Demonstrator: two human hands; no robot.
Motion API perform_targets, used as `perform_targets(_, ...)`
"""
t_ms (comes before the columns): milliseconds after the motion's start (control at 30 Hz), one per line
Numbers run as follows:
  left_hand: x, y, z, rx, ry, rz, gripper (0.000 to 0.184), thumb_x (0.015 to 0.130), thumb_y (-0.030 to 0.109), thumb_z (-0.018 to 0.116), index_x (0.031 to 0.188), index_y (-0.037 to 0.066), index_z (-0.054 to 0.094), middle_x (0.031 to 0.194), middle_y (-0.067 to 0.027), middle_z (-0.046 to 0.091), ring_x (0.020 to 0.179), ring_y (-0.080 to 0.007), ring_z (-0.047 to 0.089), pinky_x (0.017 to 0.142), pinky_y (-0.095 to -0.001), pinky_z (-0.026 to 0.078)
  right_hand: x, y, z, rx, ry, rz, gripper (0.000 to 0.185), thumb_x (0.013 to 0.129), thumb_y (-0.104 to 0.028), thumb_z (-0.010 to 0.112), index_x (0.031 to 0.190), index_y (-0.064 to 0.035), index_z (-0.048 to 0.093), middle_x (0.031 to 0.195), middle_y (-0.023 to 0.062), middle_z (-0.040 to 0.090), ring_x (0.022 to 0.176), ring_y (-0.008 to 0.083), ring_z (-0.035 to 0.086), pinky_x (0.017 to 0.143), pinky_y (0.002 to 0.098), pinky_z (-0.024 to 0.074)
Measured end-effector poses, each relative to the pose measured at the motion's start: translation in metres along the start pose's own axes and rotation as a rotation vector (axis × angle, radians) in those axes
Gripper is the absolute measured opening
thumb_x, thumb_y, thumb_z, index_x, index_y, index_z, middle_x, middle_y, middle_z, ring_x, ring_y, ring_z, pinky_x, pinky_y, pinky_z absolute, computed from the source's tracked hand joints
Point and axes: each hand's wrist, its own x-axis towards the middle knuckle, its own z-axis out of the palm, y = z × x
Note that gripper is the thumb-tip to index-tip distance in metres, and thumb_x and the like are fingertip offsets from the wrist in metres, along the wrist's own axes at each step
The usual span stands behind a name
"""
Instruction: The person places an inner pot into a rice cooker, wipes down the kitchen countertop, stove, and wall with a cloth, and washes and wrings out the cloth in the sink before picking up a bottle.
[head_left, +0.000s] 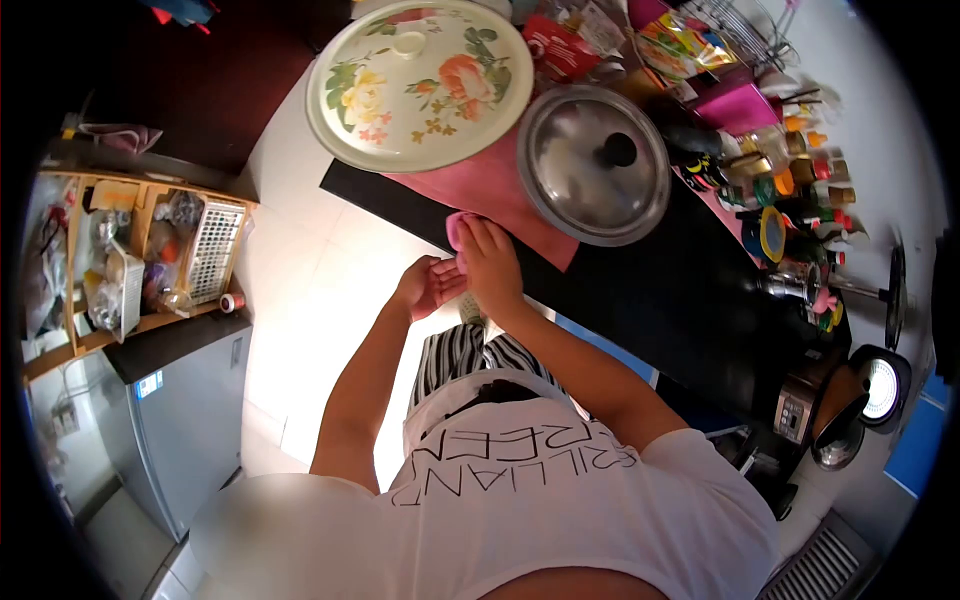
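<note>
A pink cloth [458, 232] is pressed under the fingers of my right hand [487, 262] at the edge of the black countertop [660, 300]. Just below that edge, my left hand [430, 287] is held palm up with its fingers apart, close beside the right hand, and nothing shows in it. Beyond the hands, a large floral lidded pot [415, 110] and a metal pan with a glass lid [595, 165] rest on a reddish mat [480, 185].
Bottles and jars [790, 180] crowd the counter's back right, with food packets [680, 45] farther up. A dark appliance [800, 405] and a round scale [882, 388] are at the right. Wooden shelves [150, 325] and a grey fridge [190, 420] stand left.
</note>
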Motion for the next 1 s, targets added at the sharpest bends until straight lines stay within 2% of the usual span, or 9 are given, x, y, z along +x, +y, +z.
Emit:
perform_targets(300,-0.028,0.020,-0.035,-0.083,0.038,0.142,0.035,0.087,0.019,0.026,0.093,-0.001,0.055,0.096,-0.0100,0.060,0.096,-0.0218,0.056,0.090,-0.0329,0.045,0.089,-0.047,0.055,0.082,0.066,-0.191,0.041,0.069,-0.001,0.052,0.109,0.0062,0.049,0.115,0.0178,0.048,0.110,0.0329,0.043,0.095,0.0380,0.0343)
perform_targets(500,-0.031,0.048,-0.052,-0.156,0.013,0.316,0.042,0.087,0.020,0.025,0.107,-0.009,0.049,0.107,-0.0184,0.056,0.102,-0.0267,0.054,0.093,-0.0358,0.043,0.103,-0.056,0.067,0.087,0.080,-0.190,0.039,0.068,0.002,0.051,0.107,0.0053,0.050,0.113,0.0169,0.049,0.108,0.0326,0.044,0.093,0.0366,0.0366)
perform_targets(600,-0.030,0.052,-0.053,-0.147,0.060,0.368,0.041,0.087,0.020,0.026,0.106,-0.009,0.049,0.107,-0.0181,0.057,0.101,-0.0266,0.054,0.093,-0.0366,0.043,0.109,-0.058,0.073,0.074,0.099,-0.232,0.036,0.068,0.002,0.051,0.103,0.0048,0.052,0.108,0.0156,0.051,0.106,0.0309,0.046,0.090,0.0361,0.0384)
perform_targets(667,-0.022,0.046,-0.069,-0.230,-0.259,0.352,0.040,0.087,0.019,0.026,0.104,-0.008,0.050,0.107,-0.0182,0.057,0.101,-0.0267,0.054,0.094,-0.0374,0.043,0.113,-0.061,0.082,0.068,0.101,-0.258,0.035,0.068,0.001,0.051,0.102,0.0050,0.052,0.106,0.0153,0.051,0.105,0.0305,0.047,0.090,0.0359,0.0389)
perform_targets(767,-0.028,0.030,-0.046,-0.189,0.062,0.331,0.041,0.087,0.020,0.026,0.106,-0.008,0.049,0.108,-0.0185,0.056,0.103,-0.0284,0.053,0.094,-0.0374,0.042,0.135,-0.065,0.102,0.133,0.124,-0.346,0.036,0.067,-0.001,0.053,0.102,0.0025,0.054,0.103,0.0120,0.053,0.103,0.0291,0.048,0.088,0.0353,0.0401)
perform_targets(833,-0.035,0.021,-0.035,-0.185,0.070,0.319,0.042,0.087,0.020,0.027,0.109,-0.008,0.049,0.109,-0.0189,0.056,0.104,-0.0289,0.053,0.095,-0.0370,0.042,0.143,-0.059,0.105,0.327,-0.046,-0.425,0.036,0.067,-0.002,0.056,0.103,-0.0021,0.055,0.103,0.0080,0.055,0.102,0.0263,0.049,0.088,0.0347,0.0408)
perform_targets(900,-0.039,0.003,-0.029,-0.194,0.089,0.297,0.044,0.087,0.020,0.027,0.112,-0.009,0.048,0.110,-0.0192,0.055,0.104,-0.0293,0.053,0.095,-0.0367,0.042,0.136,-0.047,0.101,0.408,-0.057,-0.443,0.032,0.067,-0.001,0.056,0.098,-0.0077,0.061,0.104,0.0035,0.059,0.101,0.0235,0.052,0.087,0.0343,0.0423)
perform_targets(967,-0.037,-0.007,-0.027,-0.137,0.061,0.209,0.046,0.086,0.021,0.028,0.116,-0.009,0.046,0.113,-0.0201,0.054,0.106,-0.0294,0.052,0.095,-0.0362,0.042,0.126,-0.032,0.095,0.684,-0.009,-0.640,0.018,0.067,-0.001,0.055,0.082,-0.0056,0.062,0.088,0.0052,0.061,0.097,0.0260,0.053,0.087,0.0368,0.0417)
perform_targets(1000,-0.036,-0.014,-0.024,-0.110,0.050,0.178,0.046,0.087,0.022,0.027,0.115,-0.009,0.046,0.114,-0.0202,0.053,0.106,-0.0291,0.052,0.095,-0.0359,0.042,0.111,-0.024,0.088,0.683,-0.100,-0.604,0.012,0.067,-0.003,0.056,0.077,-0.0061,0.062,0.084,0.0061,0.061,0.095,0.0263,0.054,0.085,0.0377,0.0426)
